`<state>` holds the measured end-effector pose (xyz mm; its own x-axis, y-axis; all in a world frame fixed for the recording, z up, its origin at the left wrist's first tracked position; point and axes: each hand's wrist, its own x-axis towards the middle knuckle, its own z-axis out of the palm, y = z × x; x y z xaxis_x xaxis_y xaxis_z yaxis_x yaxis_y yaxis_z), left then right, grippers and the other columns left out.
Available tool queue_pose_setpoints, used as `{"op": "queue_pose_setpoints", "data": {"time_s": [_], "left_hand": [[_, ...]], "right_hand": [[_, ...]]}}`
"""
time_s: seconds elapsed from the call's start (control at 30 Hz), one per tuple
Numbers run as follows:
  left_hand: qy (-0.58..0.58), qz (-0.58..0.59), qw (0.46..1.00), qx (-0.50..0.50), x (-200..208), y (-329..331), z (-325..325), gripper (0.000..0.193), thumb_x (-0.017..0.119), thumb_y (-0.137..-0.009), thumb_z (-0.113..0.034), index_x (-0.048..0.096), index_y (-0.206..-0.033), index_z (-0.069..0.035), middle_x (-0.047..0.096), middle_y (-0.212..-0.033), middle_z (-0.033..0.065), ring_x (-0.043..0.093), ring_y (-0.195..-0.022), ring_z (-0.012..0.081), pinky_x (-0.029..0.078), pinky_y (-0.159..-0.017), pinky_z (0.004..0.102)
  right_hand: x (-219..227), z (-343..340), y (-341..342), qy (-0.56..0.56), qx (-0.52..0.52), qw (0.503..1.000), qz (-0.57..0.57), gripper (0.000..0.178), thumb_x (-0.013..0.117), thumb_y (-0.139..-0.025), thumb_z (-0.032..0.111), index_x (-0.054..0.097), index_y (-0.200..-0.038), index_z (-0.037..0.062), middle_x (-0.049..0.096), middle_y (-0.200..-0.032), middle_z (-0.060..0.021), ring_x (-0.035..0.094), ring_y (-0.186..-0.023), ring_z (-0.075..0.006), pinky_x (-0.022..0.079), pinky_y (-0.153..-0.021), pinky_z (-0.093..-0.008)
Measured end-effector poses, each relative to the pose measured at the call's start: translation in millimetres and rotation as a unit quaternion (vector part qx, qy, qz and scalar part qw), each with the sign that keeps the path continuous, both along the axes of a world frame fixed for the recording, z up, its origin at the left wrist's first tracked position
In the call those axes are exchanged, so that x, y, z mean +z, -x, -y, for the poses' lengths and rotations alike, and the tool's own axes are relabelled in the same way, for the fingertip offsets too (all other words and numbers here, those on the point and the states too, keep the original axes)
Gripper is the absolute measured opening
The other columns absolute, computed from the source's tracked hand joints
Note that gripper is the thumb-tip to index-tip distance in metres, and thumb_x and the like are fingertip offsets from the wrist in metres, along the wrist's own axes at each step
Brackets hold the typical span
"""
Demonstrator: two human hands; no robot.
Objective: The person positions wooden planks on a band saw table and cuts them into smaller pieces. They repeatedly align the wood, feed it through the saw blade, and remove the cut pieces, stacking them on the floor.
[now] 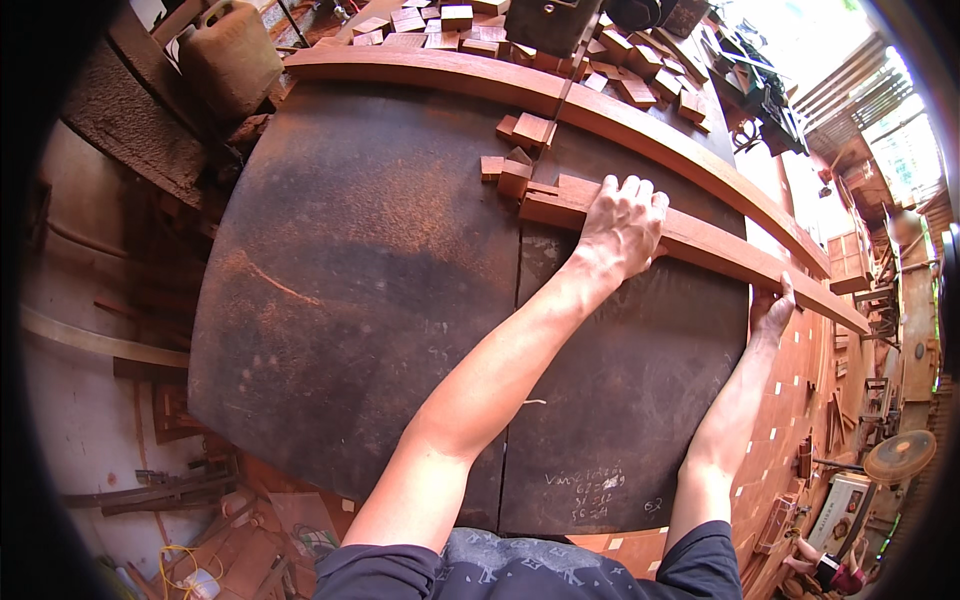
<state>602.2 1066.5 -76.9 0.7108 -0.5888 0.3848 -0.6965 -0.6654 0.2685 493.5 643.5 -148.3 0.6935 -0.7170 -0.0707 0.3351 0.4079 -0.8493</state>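
A long reddish-brown wooden strip (718, 243) lies across the right part of a dark metal machine table (390, 340), its far end sticking out past the table's right edge. My left hand (622, 228) is closed over the strip near its left end, fingers wrapped over the top. Further along, at the table's edge, my right hand (772, 308) grips the same strip, partly from below. Several small cut wood blocks (515, 178) sit by the strip's left end. Behind runs a longer wooden beam (430, 70), apart from the strip in front.
A dark machine housing (550, 22) hangs over the far side of the table. Many wood offcuts (635, 90) are heaped behind the beam. A narrow slot (510, 400) runs through the tabletop. A plastic jug (230, 60) stands far left; another person (835, 572) is at lower right.
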Motion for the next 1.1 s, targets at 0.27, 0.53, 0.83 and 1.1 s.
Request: {"op": "queue_pose_setpoints", "data": {"time_s": [0.27, 0.53, 0.83, 1.1], "left_hand": [[0.007, 0.012, 1.000, -0.001, -1, -2, 0, 0.060, 0.088, -0.084, -0.047, 0.068, -0.123, -0.007, 0.068, -0.116, 0.0103, 0.064, -0.116, 0.0253, 0.048, -0.100, 0.0430], [-0.002, 0.016, 1.000, -0.001, -2, -4, -1, 0.060, 0.087, -0.084, -0.048, 0.068, -0.124, -0.007, 0.068, -0.115, 0.0099, 0.064, -0.116, 0.0248, 0.048, -0.099, 0.0426], [0.000, 0.017, 1.000, -0.004, -2, -6, 0, 0.059, 0.087, -0.085, -0.048, 0.068, -0.123, -0.007, 0.068, -0.115, 0.0099, 0.065, -0.115, 0.0251, 0.049, -0.099, 0.0432], [0.004, 0.016, 1.000, -0.005, -3, -7, 1, 0.059, 0.088, -0.084, -0.048, 0.068, -0.123, -0.007, 0.069, -0.115, 0.0099, 0.066, -0.115, 0.0251, 0.049, -0.098, 0.0429]], "right_hand": [[3, -1, 2, 0.022, 0.008, 1.000, -0.005, 0.040, 0.067, -0.104, 0.024, 0.060, -0.133, -0.0015, 0.072, -0.125, -0.0183, 0.072, -0.116, -0.0299, 0.059, -0.107, -0.0482], [3, -3, 1, 0.022, -0.003, 1.000, -0.011, 0.041, 0.067, -0.104, 0.023, 0.058, -0.135, -0.0011, 0.071, -0.126, -0.0181, 0.073, -0.115, -0.0300, 0.060, -0.106, -0.0475], [6, -7, 1, 0.034, 0.007, 0.999, -0.008, 0.042, 0.066, -0.104, 0.022, 0.057, -0.138, -0.0018, 0.070, -0.128, -0.0184, 0.072, -0.118, -0.0308, 0.060, -0.107, -0.0487], [8, -10, 1, 0.041, 0.006, 0.999, -0.012, 0.043, 0.066, -0.104, 0.023, 0.056, -0.138, -0.0017, 0.069, -0.130, -0.0176, 0.071, -0.120, -0.0308, 0.060, -0.107, -0.0487]]}}
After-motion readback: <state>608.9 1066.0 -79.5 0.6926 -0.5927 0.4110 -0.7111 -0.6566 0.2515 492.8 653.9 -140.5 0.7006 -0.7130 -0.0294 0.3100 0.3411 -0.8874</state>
